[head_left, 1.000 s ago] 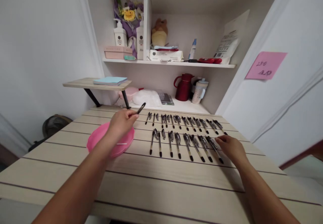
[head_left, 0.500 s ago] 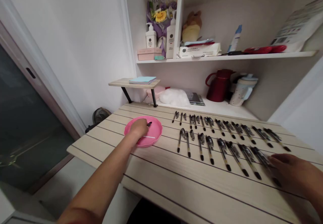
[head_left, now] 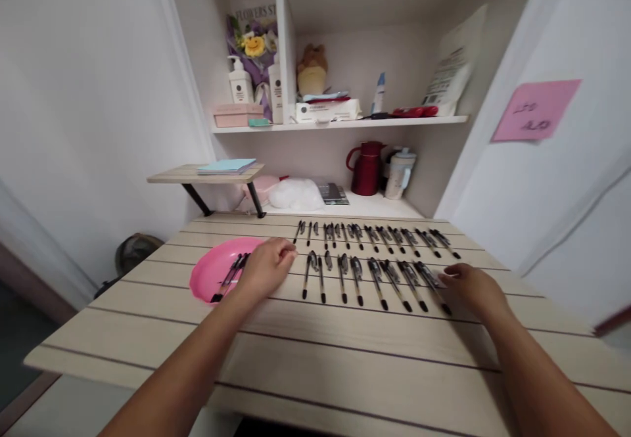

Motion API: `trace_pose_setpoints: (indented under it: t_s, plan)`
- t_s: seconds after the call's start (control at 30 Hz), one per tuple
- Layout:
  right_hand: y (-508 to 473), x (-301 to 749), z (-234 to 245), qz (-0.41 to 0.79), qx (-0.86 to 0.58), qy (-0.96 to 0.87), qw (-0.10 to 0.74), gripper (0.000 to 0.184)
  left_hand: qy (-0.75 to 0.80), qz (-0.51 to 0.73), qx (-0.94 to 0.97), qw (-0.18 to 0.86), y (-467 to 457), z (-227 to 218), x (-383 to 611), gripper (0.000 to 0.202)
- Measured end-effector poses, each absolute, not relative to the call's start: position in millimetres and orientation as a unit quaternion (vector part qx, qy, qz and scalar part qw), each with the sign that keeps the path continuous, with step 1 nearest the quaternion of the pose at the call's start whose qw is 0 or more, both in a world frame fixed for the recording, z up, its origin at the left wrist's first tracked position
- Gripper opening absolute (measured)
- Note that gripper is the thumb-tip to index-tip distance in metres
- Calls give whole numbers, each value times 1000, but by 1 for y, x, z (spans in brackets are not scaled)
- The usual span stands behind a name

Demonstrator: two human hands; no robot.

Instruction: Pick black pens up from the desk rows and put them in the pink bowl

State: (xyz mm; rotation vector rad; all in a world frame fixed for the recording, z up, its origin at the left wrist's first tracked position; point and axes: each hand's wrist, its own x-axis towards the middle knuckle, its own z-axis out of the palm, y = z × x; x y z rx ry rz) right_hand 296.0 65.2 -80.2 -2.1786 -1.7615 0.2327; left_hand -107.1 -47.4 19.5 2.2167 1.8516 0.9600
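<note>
My left hand (head_left: 266, 267) hovers over the right rim of a pink scalloped tray (head_left: 201, 278). Its fingers are curled together; whatever may be between them is too small or hidden. Inside the tray lie several black pens (head_left: 231, 273) and a thin white stick, partly behind my hand. Two rows of clear-barrelled pens with black ends (head_left: 377, 284) are laid out on the wooden tabletop, separate dark caps or clips beside many of them. At the right end of the front row, my right hand (head_left: 470, 287) rests with fingers extended near the last pen (head_left: 432, 287); contact is unclear.
A small raised stand (head_left: 172, 174) carrying blue paper (head_left: 227, 166) is at the back left. Behind the table are a white plastic bag (head_left: 296, 194), a red jug (head_left: 365, 169) and a pale tumbler (head_left: 400, 174). Above them, a shelf (head_left: 340, 123) holds bottles, boxes and a plush toy.
The view has swung right. My left hand has come up out of the tray toward its right rim, uncovering pens there. My right hand stays by the front row's end.
</note>
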Motion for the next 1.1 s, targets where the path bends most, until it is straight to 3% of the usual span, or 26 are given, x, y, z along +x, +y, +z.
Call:
trace_pose_setpoints:
  t_s: [0.23,0.4,0.57,0.7,0.8,0.9,1.0,1.1]
  plan:
    - [48,279,-72,80,-751,-649,93,28,476,319,779,253,-52,-12,-28,16]
    - [36,260,-59,80,-738,-656,139,18,470,327,649,501,-44,-28,12,18]
    - [-7,210,-43,317,-561,-694,322,23,425,470,418,651,-34,-33,43,36]
    - [-26,184,-43,432,-455,-715,307,24,385,534,328,678,-30,-40,48,29]
    - [-7,207,-45,353,-531,-704,313,20,393,538,281,691,-32,-44,42,27]
    - [26,243,-50,129,-710,-623,302,21,402,523,262,705,-36,-46,33,29]
    - [48,263,-63,72,-762,-605,219,38,405,510,267,710,-39,-51,27,33]
    - [54,265,-78,46,-762,-618,189,37,402,490,281,720,-42,-58,25,35]
